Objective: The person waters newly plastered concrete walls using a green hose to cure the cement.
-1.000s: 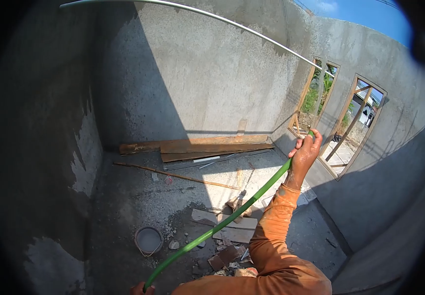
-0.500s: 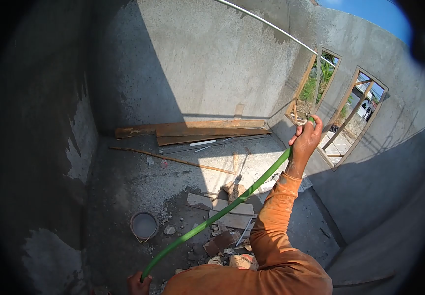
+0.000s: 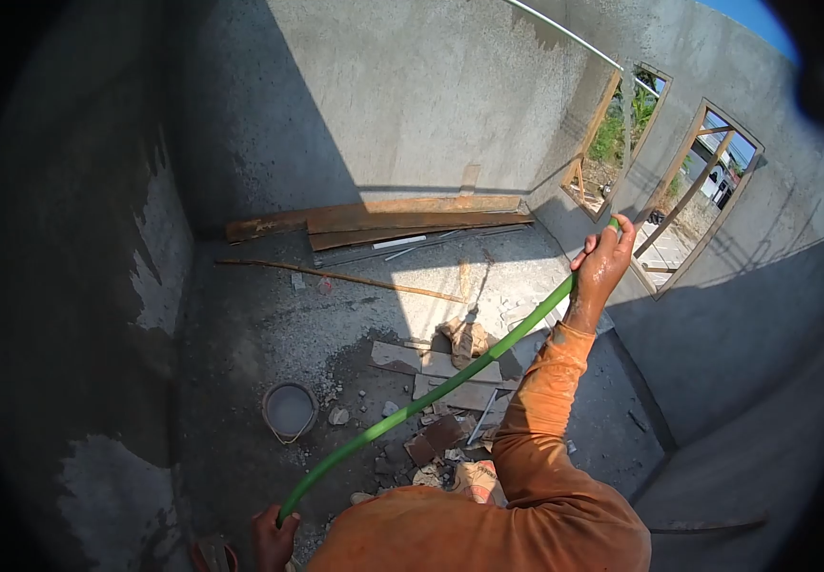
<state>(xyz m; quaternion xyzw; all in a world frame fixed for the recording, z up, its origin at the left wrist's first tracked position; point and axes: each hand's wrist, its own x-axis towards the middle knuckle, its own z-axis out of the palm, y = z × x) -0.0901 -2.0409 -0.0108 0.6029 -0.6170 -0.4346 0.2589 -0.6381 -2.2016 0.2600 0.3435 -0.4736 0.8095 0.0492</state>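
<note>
A green hose (image 3: 440, 388) runs diagonally up across the view from lower left to upper right. My right hand (image 3: 602, 262), below an orange sleeve, is wrapped round its upper end, with the arm stretched out. Beyond the fingers a thin greyish streak, which looks like water, rises in front of the window frame. Low at the left, my left hand (image 3: 272, 536) grips the hose's lower part; beyond that hand the hose is hidden.
A bucket (image 3: 290, 411) of greyish liquid stands on the floor. Broken boards (image 3: 450, 367) and rubble lie ahead. Long planks (image 3: 374, 224) rest along the grey wall (image 3: 412, 105). A thin stick (image 3: 340, 278) crosses the floor. Wooden window frames (image 3: 688, 205) are at the right.
My right hand has shifted slightly right and up with the hose. My left hand shows more fully. The view has turned a little, so the room's contents sit slightly differently.
</note>
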